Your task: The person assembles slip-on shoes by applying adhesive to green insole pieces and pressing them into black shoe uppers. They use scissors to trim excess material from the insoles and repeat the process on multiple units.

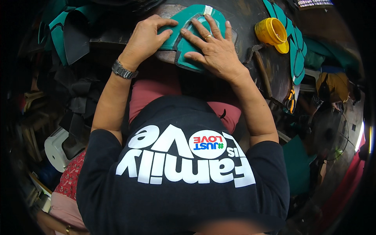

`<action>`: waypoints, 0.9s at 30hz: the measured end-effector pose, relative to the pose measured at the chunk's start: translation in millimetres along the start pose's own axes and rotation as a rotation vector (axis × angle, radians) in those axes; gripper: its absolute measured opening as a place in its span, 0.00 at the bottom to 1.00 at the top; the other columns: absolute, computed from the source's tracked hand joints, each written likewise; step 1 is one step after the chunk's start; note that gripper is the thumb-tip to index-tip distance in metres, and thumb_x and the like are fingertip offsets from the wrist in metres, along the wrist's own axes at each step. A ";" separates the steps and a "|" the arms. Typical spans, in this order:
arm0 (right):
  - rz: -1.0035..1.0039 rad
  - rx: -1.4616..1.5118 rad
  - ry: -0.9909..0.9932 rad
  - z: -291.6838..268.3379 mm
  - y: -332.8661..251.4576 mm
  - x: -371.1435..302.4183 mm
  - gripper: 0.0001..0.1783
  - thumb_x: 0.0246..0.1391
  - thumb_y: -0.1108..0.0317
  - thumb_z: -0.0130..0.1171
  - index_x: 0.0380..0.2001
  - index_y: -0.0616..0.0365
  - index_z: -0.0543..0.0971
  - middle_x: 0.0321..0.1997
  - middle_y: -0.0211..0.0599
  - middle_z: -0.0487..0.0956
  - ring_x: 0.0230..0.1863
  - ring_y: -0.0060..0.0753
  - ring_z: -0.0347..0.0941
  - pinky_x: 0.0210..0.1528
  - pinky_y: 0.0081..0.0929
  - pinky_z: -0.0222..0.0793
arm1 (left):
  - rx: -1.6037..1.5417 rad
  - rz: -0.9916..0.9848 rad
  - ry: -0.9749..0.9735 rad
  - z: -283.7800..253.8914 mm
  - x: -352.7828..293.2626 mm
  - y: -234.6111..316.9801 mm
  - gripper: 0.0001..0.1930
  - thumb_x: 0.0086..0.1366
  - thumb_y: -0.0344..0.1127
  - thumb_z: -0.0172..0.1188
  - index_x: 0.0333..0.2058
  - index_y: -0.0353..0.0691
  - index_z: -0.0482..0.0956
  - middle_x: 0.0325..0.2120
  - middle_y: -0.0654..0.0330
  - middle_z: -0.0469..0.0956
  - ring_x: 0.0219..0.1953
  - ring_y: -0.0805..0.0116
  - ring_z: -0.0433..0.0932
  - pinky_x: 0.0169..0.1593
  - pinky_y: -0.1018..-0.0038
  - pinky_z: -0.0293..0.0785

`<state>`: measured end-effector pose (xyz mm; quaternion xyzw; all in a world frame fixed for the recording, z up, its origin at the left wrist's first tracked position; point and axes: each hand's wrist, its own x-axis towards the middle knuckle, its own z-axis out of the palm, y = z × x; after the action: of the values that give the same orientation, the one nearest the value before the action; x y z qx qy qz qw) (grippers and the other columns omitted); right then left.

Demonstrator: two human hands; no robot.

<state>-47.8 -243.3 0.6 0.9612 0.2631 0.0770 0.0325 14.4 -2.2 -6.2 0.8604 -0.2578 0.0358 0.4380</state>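
Right hand (217, 54): I see its fingers spread flat on the green piece (186, 47).
Left hand (145, 40): thumb and forefinger at the piece's left edge; whether pinching, I can't tell.
Green piece: on a grey slab (166, 57).
Yellow tub (267, 31): right, on the table (243, 15).

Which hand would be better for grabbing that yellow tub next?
Probably the right hand: it is nearer the yellow tub, which is on that side. The left hand is farther off, and both hands touch the green piece.
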 end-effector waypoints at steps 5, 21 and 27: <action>-0.041 0.049 0.033 -3.5 -11.0 -6.8 0.36 0.63 0.29 0.42 0.72 0.19 0.64 0.79 0.30 0.57 0.82 0.46 0.41 0.76 0.72 0.29 | -0.003 -0.015 -0.005 -0.4 0.8 -0.4 0.14 0.62 0.32 0.66 0.47 0.43 0.87 0.38 0.54 0.83 0.36 0.60 0.82 0.46 0.68 0.79; 0.069 0.972 0.315 -34.5 1.3 -5.9 0.35 0.67 0.44 0.55 0.73 0.42 0.64 0.79 0.40 0.56 0.80 0.50 0.44 0.79 0.55 0.35 | -0.235 -0.047 0.059 -7.4 0.3 20.3 0.17 0.65 0.27 0.62 0.52 0.42 0.83 0.45 0.57 0.84 0.41 0.68 0.81 0.48 0.73 0.76; 0.025 0.256 0.448 -127.2 41.1 -39.7 0.50 0.54 0.69 0.68 0.76 0.45 0.54 0.76 0.45 0.59 0.74 0.54 0.54 0.75 0.50 0.45 | -0.308 0.231 -0.086 -43.8 -6.4 104.0 0.21 0.63 0.17 0.61 0.54 0.40 0.81 0.47 0.56 0.84 0.45 0.66 0.84 0.45 0.70 0.81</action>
<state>-82.0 -296.1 125.1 0.9195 0.2593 0.2547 -0.1495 -33.4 -16.0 95.4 0.7486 -0.3757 0.0091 0.5462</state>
